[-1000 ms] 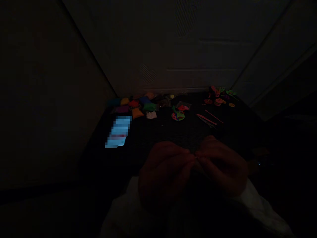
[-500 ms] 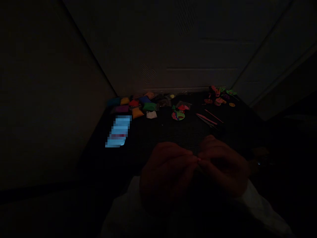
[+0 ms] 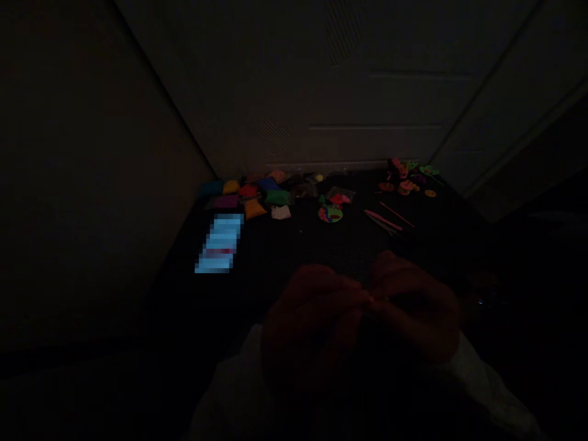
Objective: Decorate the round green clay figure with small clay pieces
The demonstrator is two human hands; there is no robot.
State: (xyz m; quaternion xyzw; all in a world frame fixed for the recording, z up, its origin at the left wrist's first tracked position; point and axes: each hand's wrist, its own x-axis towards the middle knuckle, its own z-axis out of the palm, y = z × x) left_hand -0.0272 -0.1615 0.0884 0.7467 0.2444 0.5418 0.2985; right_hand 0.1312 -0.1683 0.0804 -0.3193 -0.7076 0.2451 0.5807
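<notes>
In dim light my left hand point(image 3: 316, 318) and my right hand point(image 3: 416, 303) meet fingertip to fingertip over the near side of the dark table. Both are closed in a pinch. A tiny pink piece, which looks like modelling clay point(image 3: 372, 299), shows between the fingertips; most of it is hidden. Beyond the hands lies a round green clay figure point(image 3: 331, 214) with pink and blue bits on it. To its right are a pink modelling tool point(image 3: 383, 220), a thin pink stick point(image 3: 397, 214) and what looks like scissors point(image 3: 389, 230).
Packets of coloured clay, among them orange point(image 3: 254, 209), green point(image 3: 278, 196) and white point(image 3: 281, 212), line the back left. A lit phone point(image 3: 220, 244) lies at the left. Several small clay figures point(image 3: 407, 187) stand at the back right. Behind the table rises a pale panel point(image 3: 367, 104).
The fingertips have shifted very slightly while still pinching the pink piece. Everything on the table stays where it was.
</notes>
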